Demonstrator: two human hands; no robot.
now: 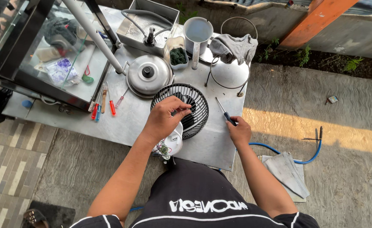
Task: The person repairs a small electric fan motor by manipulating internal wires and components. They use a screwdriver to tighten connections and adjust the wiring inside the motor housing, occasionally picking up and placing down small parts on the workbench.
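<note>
Both my arms are bare and reach forward from my body, the left one stretched long and angled inward, the right one shorter and running almost straight ahead. My left hand [165,117] is raised with its back toward me, wrist bent a little, fingers curled down and pinched together at the tips. My right hand [239,131] lies lower and well apart from the left, knuckles up, fingers closed into a loose fist with the thumb tucked along the side.
</note>
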